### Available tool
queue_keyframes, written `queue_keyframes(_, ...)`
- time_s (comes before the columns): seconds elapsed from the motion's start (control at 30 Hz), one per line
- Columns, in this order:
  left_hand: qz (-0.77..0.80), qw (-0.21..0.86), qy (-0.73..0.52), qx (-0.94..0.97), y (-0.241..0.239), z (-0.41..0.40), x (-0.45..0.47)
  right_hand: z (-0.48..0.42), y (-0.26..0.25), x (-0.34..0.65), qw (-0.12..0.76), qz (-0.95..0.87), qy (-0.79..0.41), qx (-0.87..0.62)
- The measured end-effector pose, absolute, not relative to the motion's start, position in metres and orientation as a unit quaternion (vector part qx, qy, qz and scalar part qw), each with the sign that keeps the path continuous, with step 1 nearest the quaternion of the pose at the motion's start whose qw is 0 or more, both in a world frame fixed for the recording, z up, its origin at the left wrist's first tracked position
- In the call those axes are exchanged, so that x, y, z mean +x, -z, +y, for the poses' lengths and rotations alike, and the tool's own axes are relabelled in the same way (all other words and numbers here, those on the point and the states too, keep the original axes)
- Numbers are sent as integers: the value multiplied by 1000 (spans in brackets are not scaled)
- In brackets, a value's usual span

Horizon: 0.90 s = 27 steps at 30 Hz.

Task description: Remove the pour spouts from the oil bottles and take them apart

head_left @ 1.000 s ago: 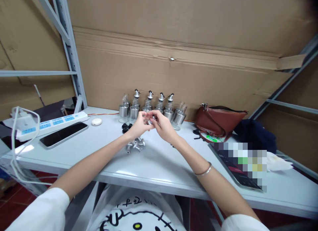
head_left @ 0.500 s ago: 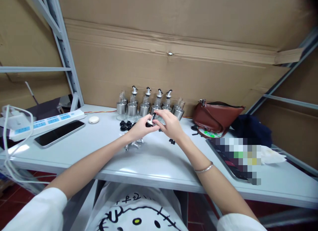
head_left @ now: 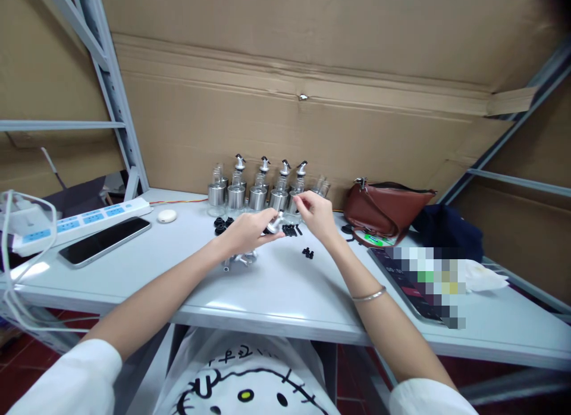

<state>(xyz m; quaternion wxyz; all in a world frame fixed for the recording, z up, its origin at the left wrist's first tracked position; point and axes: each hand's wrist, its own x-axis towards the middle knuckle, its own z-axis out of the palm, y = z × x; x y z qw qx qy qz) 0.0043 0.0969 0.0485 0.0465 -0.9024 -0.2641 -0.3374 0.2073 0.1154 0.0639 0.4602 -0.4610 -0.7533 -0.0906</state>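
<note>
My left hand (head_left: 247,230) is closed around a silver bottle pourer (head_left: 277,222) with a dark base, held just above the table. Just right of it, my right hand (head_left: 316,214) is raised with its fingers pinched together; whatever is between the fingertips is hidden or too small to name. Below the hands lie several small black levers (head_left: 292,230) in a row and a little cluster of small black parts (head_left: 308,252). Black stoppers (head_left: 220,226) and loose silver spouts (head_left: 241,260) lie around my left hand, partly covered by it.
Steel-sleeved glass bottles (head_left: 236,196) stand along the cardboard wall, several topped with pourers. A power strip (head_left: 84,222), a phone (head_left: 105,241) and a round white object (head_left: 166,216) lie left. A brown bag (head_left: 388,210) and a partly blurred tablet (head_left: 405,290) occupy the right.
My right hand has come away from the pourer, moving slightly up and right. The pourer stays in my left hand, now tilted, and the row of black levers shows between the hands.
</note>
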Motion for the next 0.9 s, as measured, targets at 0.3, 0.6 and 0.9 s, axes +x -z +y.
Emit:
queue_keyframes(0.3, -303, 124, 409, -852, -52, 107, -3, 147, -51, 259, 296, -664, -127, -675)
queue_keyframes(0.6, -352, 134, 419, -826, -49, 109, -3, 152, -39, 287, 169, -617, -149, -754)
queue_keyframes(0.9, -337, 79, 407, -846, -54, 102, -2, 153, -31, 271, 120, -659, -143, -729)
